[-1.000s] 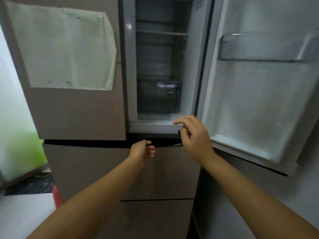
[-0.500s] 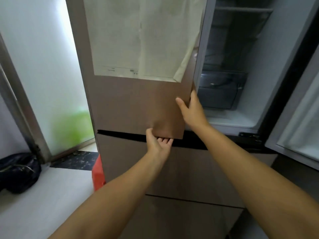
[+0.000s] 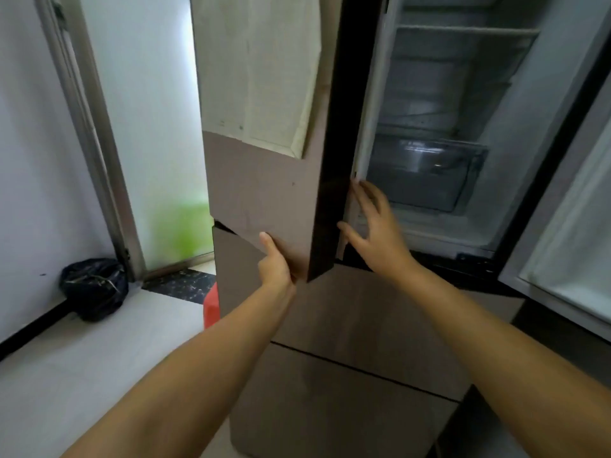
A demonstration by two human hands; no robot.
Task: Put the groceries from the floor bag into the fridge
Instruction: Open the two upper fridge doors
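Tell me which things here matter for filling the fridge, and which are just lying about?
Part of the job:
fridge
left door
left hand
right hand
clear drawer

Just lying about:
dark bag on the floor, perhaps the grocery bag
red thing
paper on the door

The fridge [image 3: 347, 325] stands in the middle, with its left door [image 3: 264, 193] swung partly out and its right door [image 3: 568, 242] open at the far right. A sheet of paper [image 3: 261, 71] hangs on the front of the left door. Between the doors, shelves [image 3: 463, 31] sit above a drawer [image 3: 426, 173] inside. Below the doors lie two lower drawer fronts [image 3: 347, 408]. Left of the fridge, a bag [image 3: 94, 287] rests on the floor [image 3: 82, 358] against the wall [image 3: 29, 160], beside a doorway [image 3: 148, 127].
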